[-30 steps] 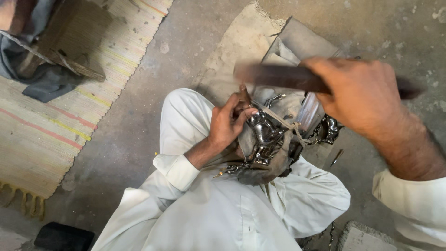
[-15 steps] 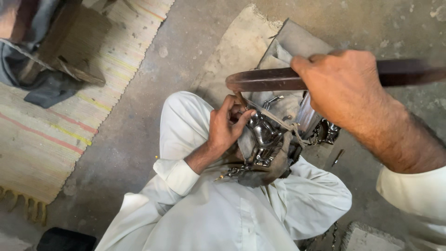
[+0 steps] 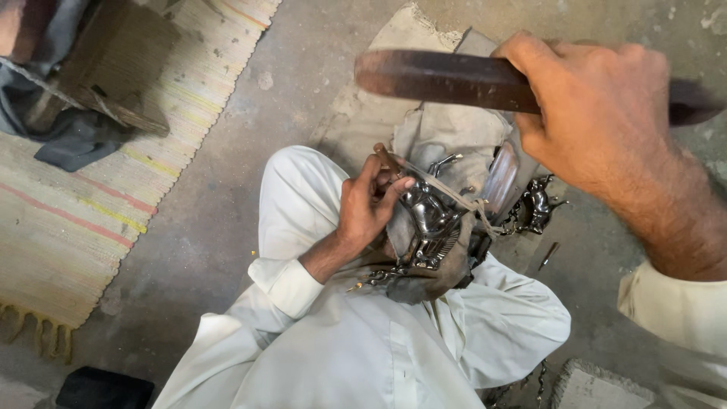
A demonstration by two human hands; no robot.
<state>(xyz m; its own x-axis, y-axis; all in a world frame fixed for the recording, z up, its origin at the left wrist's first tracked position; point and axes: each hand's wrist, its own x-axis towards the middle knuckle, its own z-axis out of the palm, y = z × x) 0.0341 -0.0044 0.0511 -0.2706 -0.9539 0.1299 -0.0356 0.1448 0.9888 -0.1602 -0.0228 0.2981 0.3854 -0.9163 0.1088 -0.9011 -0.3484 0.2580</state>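
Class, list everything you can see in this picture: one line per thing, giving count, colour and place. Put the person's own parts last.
Metal figurine: one, shiny silver, on the lap, tied with cord.
Padded cloth: one, grey-brown, under the figurine.
Dark metal piece: one, blackish, floor right of the lap.
Striped mat: one, beige, left.
Wooden bar: one, dark brown, raised above.
Left hand: steadies the figurine.
Right hand: grip closed round the bar.

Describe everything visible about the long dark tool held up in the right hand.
The dark tool is a long, flat bar, rusty brown and metallic-looking, with a rounded left end. It lies roughly level, raised above the shiny metal piece in the lap. The right hand grips it near the middle, hiding that part; its far end pokes out blurred on the right.
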